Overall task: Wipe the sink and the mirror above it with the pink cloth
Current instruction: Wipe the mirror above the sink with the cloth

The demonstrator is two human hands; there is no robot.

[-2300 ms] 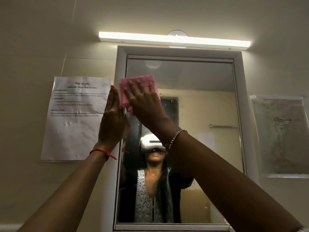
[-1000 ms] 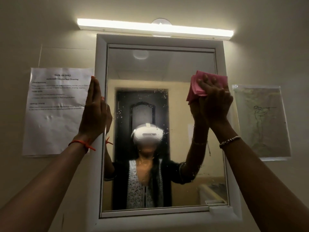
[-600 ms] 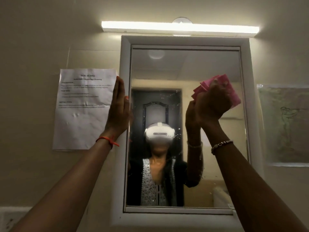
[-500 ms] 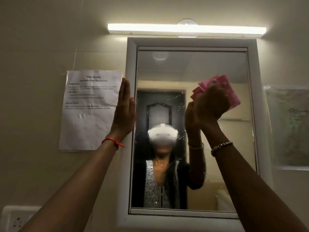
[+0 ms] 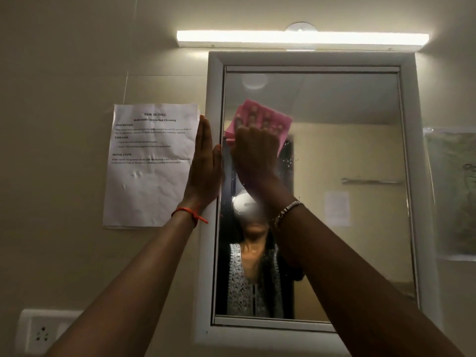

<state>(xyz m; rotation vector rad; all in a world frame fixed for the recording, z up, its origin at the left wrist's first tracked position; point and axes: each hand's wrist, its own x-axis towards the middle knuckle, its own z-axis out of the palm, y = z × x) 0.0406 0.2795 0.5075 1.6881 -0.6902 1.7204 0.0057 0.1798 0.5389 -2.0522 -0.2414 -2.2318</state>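
The pink cloth (image 5: pixel 283 124) is in the upper centre-left of the frame, folded to a soft square pad and pressed flat on the mirror (image 5: pixel 347 150), near the upper left corner of the glass. The right hand (image 5: pixel 253 155) lies over it w/ fingers straight and spread. It does not curl round the cloth, only presses it, prob. so the whole pad touches the glass. The left hand (image 5: pixel 204 166) is flat too, fingers straight and together, holding nothing, set against the left side of the white frame (image 5: pixel 215 86), I think to steady the reach upward. The glass is smooth and shiny, w/ small water spots (image 5: pixel 289 161) just right of the cloth, so wiping there seems not finished. The sink is not in view. A thin red thread (image 5: pixel 190 212) is on the left wrist, a beaded bracelet (image 5: pixel 288 210) on the right. Further out: a crinkled paper sheet (image 5: pixel 152 176) at left, a long tube light (image 5: pixel 301 38) above, a white socket plate (image 5: pixel 38 333) lower left, and a faded drawing (image 5: pixel 453 191) at the right edge.
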